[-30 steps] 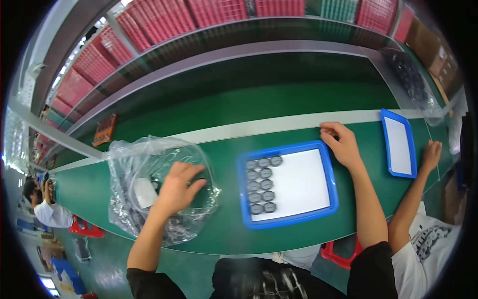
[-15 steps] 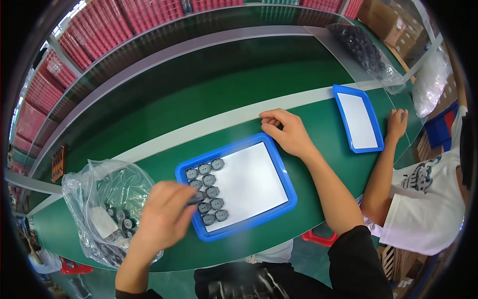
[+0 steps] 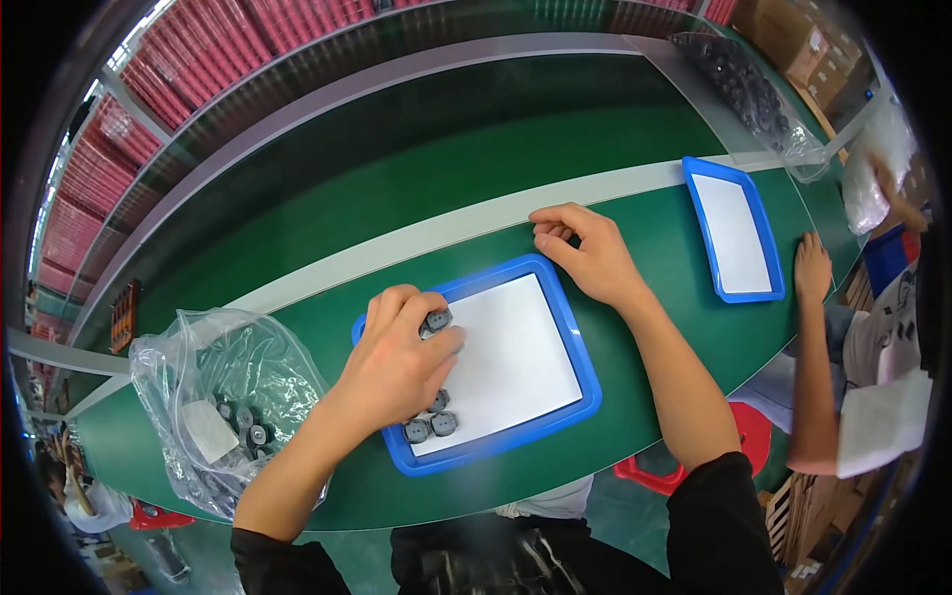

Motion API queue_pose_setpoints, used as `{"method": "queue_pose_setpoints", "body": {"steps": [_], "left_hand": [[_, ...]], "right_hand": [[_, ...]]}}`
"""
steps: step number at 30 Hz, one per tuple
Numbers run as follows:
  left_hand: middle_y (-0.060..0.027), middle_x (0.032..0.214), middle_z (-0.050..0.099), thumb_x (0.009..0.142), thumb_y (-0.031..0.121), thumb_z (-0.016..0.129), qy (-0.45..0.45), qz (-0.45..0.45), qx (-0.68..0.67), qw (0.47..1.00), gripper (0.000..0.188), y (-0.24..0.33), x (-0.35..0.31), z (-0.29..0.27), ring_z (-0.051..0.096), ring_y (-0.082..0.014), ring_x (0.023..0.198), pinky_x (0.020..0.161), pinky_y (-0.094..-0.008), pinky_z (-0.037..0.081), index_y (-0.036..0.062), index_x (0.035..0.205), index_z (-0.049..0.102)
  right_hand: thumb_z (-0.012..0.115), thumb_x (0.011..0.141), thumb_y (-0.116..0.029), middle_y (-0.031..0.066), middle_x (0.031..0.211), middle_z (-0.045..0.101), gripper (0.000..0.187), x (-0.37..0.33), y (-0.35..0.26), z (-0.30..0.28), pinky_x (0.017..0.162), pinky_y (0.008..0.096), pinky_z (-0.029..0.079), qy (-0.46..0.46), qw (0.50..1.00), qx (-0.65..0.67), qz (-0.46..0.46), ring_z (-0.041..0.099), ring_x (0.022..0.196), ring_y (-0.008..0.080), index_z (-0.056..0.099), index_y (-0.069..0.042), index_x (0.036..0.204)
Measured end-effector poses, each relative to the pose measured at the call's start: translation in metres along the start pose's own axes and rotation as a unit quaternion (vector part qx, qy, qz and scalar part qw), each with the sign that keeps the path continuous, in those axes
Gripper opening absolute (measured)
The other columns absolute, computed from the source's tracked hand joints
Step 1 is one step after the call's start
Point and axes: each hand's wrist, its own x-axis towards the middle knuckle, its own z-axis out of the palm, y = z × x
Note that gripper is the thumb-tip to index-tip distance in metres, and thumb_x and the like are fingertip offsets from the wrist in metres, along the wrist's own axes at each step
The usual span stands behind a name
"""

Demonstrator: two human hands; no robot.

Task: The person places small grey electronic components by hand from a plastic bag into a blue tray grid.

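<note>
A blue-rimmed tray [image 3: 578, 347] with a white base lies before me. My left hand [image 3: 399, 349] reaches over its left side, thumb and fingertips closed around a small round grey part [image 3: 436, 320] near the far edge. Below the hand, several more of these knob-like grey parts [image 3: 443, 423] sit in the tray; others are hidden under my palm. Past the tray's far right corner, my right hand [image 3: 592, 250] rests on the green table with fingers curled in, nothing visible in them.
An open clear plastic bag [image 3: 238, 347] with dark round parts and a white label stands left of the tray. Farther right lie a second blue tray [image 3: 736, 233], a co-worker's hand [image 3: 813, 268] and a bag of dark parts [image 3: 744, 84]. A raised ledge [image 3: 416, 238] runs behind.
My left hand has moved right and away from me, from the tray's left edge to over the far parts. My right hand stays curled. The co-worker's hand has lowered onto the table.
</note>
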Motion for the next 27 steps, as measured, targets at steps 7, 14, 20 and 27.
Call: {"method": "queue_pose_setpoints", "body": {"steps": [7,14,20,27], "left_hand": [[-0.0109,0.117,0.059,0.070,0.006,0.080,0.028,-0.020,0.000,0.999,0.032,-0.005,-0.006,-0.012,0.051,-0.0356,0.112,0.093,-0.0453,0.046,0.0070,0.100,0.071],[-0.0126,0.105,0.064,0.072,0.005,0.078,0.039,-0.200,0.075,0.976,0.030,-0.027,-0.105,-0.110,0.057,-0.0332,0.100,0.085,-0.0427,0.050,0.0026,0.100,0.070],[-0.0123,0.104,0.062,0.072,0.009,0.080,-0.108,-0.253,-0.002,0.961,0.038,0.000,-0.158,-0.109,0.055,-0.0330,0.101,0.087,-0.0410,0.048,0.0045,0.108,0.068],[-0.0141,0.097,0.062,0.071,0.011,0.078,-0.189,-0.289,-0.018,0.938,0.038,-0.005,-0.161,-0.089,0.060,-0.0353,0.091,0.081,-0.0425,0.050,0.0056,0.105,0.063]], "right_hand": [[0.066,0.088,-0.010,0.0062,0.097,0.067,0.027,0.002,-0.004,0.005,0.081,0.0278,0.049,-0.001,1.000,-0.002,-0.003,0.059,0.085,0.0136,0.068,0.000,0.114],[0.066,0.089,-0.010,0.0056,0.100,0.068,0.028,0.001,0.011,0.008,0.084,0.0272,0.050,-0.004,1.000,0.006,-0.024,0.060,0.090,0.0121,0.068,0.000,0.115],[0.065,0.090,-0.009,0.0051,0.099,0.067,0.027,-0.004,-0.005,-0.002,0.084,0.0259,0.049,-0.003,0.999,-0.031,0.012,0.060,0.090,0.0123,0.067,0.000,0.115],[0.068,0.090,-0.013,0.0096,0.101,0.070,0.025,0.006,0.015,0.026,0.086,0.0309,0.053,0.033,0.995,-0.073,-0.059,0.066,0.093,0.0188,0.069,-0.001,0.112]]}}
